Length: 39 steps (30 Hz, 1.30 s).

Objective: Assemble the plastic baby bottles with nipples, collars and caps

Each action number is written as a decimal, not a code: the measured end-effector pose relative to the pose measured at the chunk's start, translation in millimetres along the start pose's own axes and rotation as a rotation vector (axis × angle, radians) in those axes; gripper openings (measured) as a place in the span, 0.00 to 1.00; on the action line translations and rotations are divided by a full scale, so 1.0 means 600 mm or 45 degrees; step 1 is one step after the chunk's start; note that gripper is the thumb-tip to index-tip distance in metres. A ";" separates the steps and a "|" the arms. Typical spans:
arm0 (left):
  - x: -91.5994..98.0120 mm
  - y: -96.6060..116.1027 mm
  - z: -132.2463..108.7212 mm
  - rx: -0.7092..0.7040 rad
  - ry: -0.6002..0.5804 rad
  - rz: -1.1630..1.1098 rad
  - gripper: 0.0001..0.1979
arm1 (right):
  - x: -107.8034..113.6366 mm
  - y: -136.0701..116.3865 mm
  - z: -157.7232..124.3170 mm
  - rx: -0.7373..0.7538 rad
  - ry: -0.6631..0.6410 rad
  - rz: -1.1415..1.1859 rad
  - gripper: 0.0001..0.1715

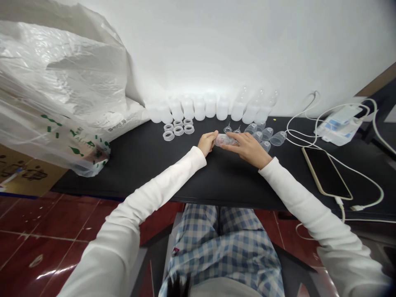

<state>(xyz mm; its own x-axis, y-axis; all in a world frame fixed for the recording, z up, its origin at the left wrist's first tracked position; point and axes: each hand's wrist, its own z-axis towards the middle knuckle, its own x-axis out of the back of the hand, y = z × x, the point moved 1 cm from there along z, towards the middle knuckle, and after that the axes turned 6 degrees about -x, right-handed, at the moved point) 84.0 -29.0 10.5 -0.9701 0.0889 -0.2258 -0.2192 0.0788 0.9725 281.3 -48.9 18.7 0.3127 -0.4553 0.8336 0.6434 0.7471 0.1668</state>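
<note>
Both my hands meet over the black table (pixel 198 173), holding a clear plastic bottle part (pixel 224 140) lying on its side between them. My left hand (pixel 206 143) grips its left end, and my right hand (pixel 247 148) has its fingers over the right end. Just behind my right hand lie several clear cup-shaped parts (pixel 267 134) and small pointed clear pieces (pixel 228 128). Several translucent ring collars (pixel 175 130) sit left of my hands. Along the wall stands a row of several translucent bottles (pixel 199 108).
A large crumpled plastic bag (pixel 52 78) with green print bulges over the table's left end. At right lie a phone (pixel 326 173) and a white electrical device (pixel 340 126) with tangled white cables. A white wall backs the table; the table's front edge passes above my lap.
</note>
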 end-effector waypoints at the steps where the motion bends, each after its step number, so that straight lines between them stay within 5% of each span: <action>1: 0.003 0.001 0.003 0.012 0.034 -0.005 0.23 | 0.005 0.002 -0.001 -0.006 0.013 0.023 0.24; 6: 0.021 0.007 0.020 0.040 0.160 -0.094 0.23 | 0.038 0.029 -0.006 -0.273 0.204 -0.085 0.16; 11: 0.013 0.012 0.016 0.114 0.142 -0.266 0.21 | 0.076 0.071 -0.018 -0.606 0.252 -0.268 0.22; 17: 0.003 0.010 0.008 0.097 0.058 -0.318 0.23 | 0.129 0.123 -0.050 -1.342 -0.093 -0.228 0.23; 20: 0.005 0.007 0.008 0.050 0.001 -0.331 0.20 | 0.140 0.139 -0.064 -1.522 -0.307 -0.141 0.21; 24: 0.009 0.002 0.011 0.011 -0.021 -0.318 0.15 | 0.133 0.153 -0.076 -1.527 -0.486 -0.005 0.20; 33: 0.009 -0.001 0.011 0.019 0.012 -0.279 0.11 | 0.108 0.173 -0.100 -1.292 -0.528 0.180 0.37; 39: 0.007 0.001 0.011 0.023 0.059 -0.269 0.11 | 0.086 0.187 -0.116 -1.214 -0.581 0.233 0.38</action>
<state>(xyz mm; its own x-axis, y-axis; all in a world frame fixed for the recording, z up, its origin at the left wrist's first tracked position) 80.7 -22.3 9.6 -0.9068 0.0229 -0.4210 -0.4163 0.1087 0.9027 418.2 -21.9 43.9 0.2962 -0.0031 0.9551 0.9551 0.0094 -0.2962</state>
